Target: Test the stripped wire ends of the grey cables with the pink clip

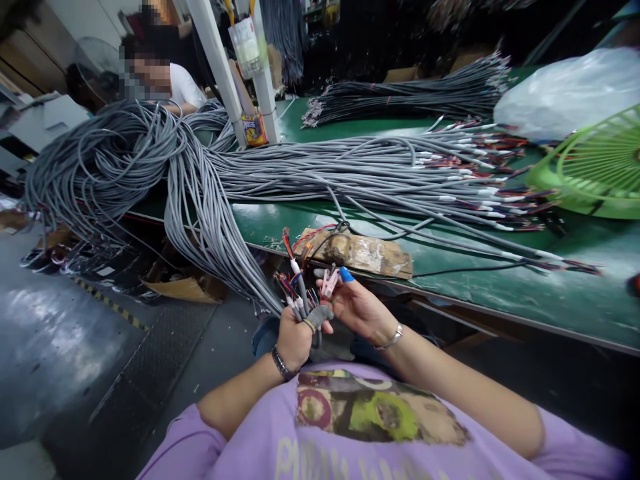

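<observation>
My left hand [295,337] is closed round the ends of a few grey cables [300,293] whose red and black inner wires stick up above the fist; its thumb wears a grey cot. My right hand [357,307], with a blue cot on one fingertip, pinches small pale connector pieces [329,280] right beside those wire ends. Both hands are in front of my chest, just below the table's front edge. The held cables run up and left into a thick grey bundle [210,220] that hangs over the edge.
The green table [500,287] carries long grey cable bundles [350,170] with stripped ends, a darker bundle [415,93] behind, a worn taped wooden block [365,253] near the edge, a green fan [595,167] and a clear plastic bag [570,87]. Another person [165,83] sits far left.
</observation>
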Tool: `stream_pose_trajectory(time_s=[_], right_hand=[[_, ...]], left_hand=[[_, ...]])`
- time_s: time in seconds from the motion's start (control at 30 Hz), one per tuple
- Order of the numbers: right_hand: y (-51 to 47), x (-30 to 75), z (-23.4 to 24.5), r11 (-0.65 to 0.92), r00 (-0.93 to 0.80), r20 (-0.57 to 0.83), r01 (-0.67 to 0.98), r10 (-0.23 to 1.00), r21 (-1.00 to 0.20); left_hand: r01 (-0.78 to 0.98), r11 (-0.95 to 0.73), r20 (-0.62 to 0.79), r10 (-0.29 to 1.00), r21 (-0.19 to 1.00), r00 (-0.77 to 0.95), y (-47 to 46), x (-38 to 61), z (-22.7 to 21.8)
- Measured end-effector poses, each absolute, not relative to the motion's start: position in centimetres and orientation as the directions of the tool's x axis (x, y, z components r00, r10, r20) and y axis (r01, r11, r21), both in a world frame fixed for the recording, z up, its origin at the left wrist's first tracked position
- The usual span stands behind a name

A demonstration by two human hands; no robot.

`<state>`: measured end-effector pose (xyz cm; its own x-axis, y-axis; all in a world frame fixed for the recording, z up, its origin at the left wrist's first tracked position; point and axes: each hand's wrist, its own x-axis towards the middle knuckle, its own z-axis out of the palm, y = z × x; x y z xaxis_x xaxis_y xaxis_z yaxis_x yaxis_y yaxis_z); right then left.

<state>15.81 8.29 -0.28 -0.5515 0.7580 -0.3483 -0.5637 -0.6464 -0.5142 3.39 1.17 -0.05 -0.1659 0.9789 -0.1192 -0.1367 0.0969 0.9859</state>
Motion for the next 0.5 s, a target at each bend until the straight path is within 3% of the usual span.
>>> stream_pose_trajectory(time_s=[0.27,0.5], right_hand=[[8.7,16.6,0.0,-0.664,-0.615,-0.319,-0.481,0.721,-0.573],[9.0,16.0,0.4,-0.591,-0.542,-0.308,-0.487,0.782,-0.643]], left_hand=[[-0.151,0.048,-0.078,0.977,0.987,-0.197,-0.2,2.8,0.0],[-0.2,-0.029,-0.036,0.95,0.979,-0.311,-0.1,2.9,-0.1]])
